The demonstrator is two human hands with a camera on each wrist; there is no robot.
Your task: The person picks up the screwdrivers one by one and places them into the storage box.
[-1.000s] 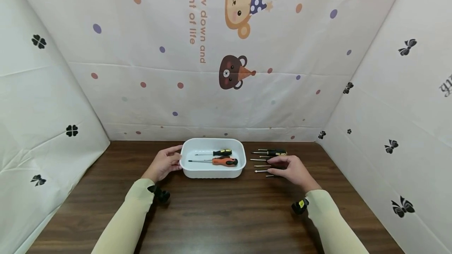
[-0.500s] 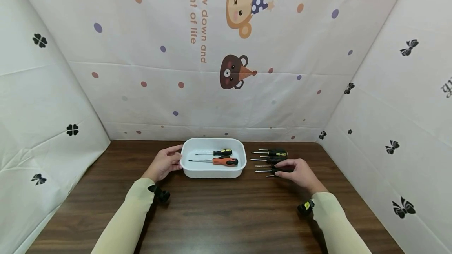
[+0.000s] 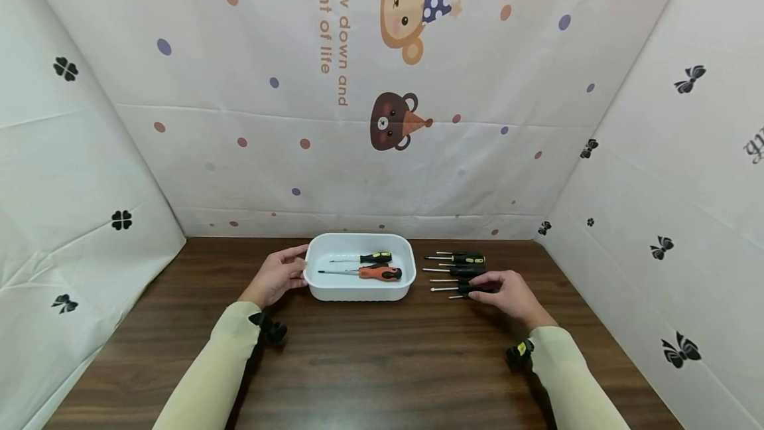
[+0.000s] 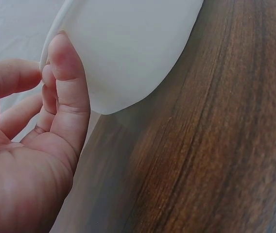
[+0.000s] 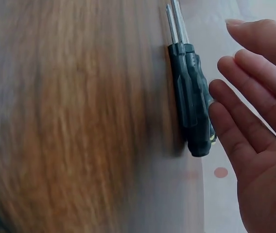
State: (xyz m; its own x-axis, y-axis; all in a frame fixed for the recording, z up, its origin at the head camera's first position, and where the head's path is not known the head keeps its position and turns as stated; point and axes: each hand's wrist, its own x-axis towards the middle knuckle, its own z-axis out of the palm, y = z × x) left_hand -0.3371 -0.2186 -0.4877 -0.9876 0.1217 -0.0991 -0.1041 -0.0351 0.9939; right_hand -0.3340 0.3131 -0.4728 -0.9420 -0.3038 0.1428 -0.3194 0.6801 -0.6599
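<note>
A white plastic basin (image 3: 358, 294) stands on the table, with an orange-handled screwdriver (image 3: 380, 273) and a black-and-yellow screwdriver (image 3: 376, 258) lying inside. My left hand (image 3: 279, 277) pinches the basin's left rim; the left wrist view shows the thumb and fingers (image 4: 69, 73) at that edge. To the right lies a row of dark-handled screwdrivers (image 3: 456, 271), their shafts pointing left. My right hand (image 3: 509, 294) is over the handle ends of the nearest ones and partly covers them. In the right wrist view its fingers are loosely spread beside a black screwdriver handle (image 5: 191, 102), not wrapped round it.
The brown wooden table (image 3: 370, 363) extends towards me in front of the basin. A white patterned cloth wall (image 3: 334, 171) closes off the back, and cloth walls rise at both sides. Each wrist carries a small black camera.
My right hand has moved rightward along the near screwdrivers, uncovering more of their handles. The left hand and the basin have stayed in place.
</note>
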